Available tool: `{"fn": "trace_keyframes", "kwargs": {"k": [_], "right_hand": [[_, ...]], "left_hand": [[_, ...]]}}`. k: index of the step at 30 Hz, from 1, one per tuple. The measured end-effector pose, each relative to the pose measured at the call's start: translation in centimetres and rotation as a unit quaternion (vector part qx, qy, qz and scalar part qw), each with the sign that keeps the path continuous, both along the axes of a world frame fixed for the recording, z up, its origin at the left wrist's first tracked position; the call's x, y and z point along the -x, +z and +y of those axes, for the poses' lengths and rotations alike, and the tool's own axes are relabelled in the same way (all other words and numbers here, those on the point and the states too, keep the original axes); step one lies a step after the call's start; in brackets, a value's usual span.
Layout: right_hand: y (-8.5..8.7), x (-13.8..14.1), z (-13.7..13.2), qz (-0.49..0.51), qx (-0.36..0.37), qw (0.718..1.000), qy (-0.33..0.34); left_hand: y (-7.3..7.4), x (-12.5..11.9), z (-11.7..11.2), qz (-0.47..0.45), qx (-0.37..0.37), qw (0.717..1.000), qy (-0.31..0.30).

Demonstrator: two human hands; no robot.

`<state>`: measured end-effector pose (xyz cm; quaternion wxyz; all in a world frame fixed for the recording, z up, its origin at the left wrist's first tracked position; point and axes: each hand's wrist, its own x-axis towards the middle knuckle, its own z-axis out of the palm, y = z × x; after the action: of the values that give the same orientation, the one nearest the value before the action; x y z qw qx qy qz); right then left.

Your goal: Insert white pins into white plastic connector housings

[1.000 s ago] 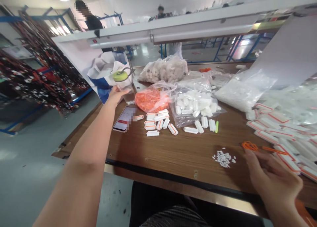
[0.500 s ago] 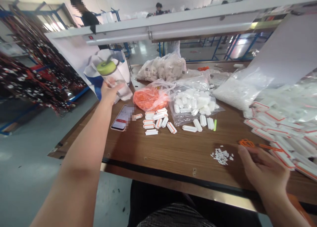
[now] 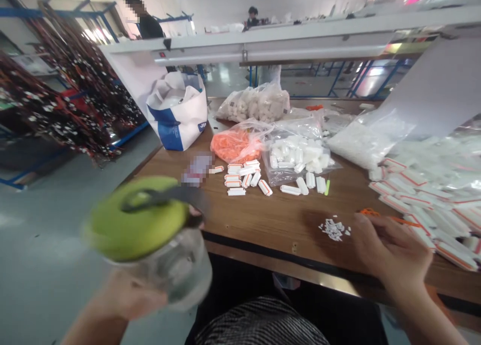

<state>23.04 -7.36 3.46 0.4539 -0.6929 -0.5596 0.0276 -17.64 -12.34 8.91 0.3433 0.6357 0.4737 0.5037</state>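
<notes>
My left hand is wrapped round a clear bottle with a green lid, held close to the camera at the lower left, off the table's near edge. My right hand rests on the brown table at the right, fingers loosely curled beside an orange part; whether it grips anything is unclear. A small heap of tiny white bits lies just left of that hand.
Several white clips with orange bands and a phone lie mid-table. Behind them are an orange-filled bag, clear bags of white parts, and a white-and-blue bag. More banded clips spread at right. Two people stand far back.
My left hand has carried the green-lidded bottle from the table's far left corner up and back to just in front of the camera. My right hand has barely shifted.
</notes>
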Motion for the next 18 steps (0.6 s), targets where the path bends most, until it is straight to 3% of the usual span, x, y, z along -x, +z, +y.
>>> {"fn": "trace_keyframes", "kwargs": {"k": [1, 3, 5, 7, 12, 18], "right_hand": [[1.3, 0.9, -0.5, 0.008, -0.018, 1.0, 0.021], [4.1, 3.3, -1.8, -0.011, -0.011, 0.983, 0.182], [6.7, 6.0, -3.4, -0.06, -0.018, 0.937, 0.343], [8.2, 8.5, -4.9, -0.133, 0.023, 0.896, 0.423], [7.7, 11.9, -7.1, -0.267, 0.064, 0.87, 0.41], [7.1, 11.8, -7.8, -0.221, 0.126, 0.877, 0.408]], "left_hand": [[-1.3, -0.8, -1.3, 0.025, 0.041, 0.997, -0.057], [-3.5, -2.9, -3.2, 0.026, 0.095, 0.991, -0.094], [-5.2, -5.0, -4.2, 0.028, 0.106, 0.988, -0.106], [-6.3, -6.8, -4.9, 0.03, 0.103, 0.988, -0.111], [-7.3, -8.8, -5.8, 0.083, 0.117, 0.983, -0.111], [-7.8, -9.1, -5.8, 0.17, 0.078, 0.978, -0.094]]}}
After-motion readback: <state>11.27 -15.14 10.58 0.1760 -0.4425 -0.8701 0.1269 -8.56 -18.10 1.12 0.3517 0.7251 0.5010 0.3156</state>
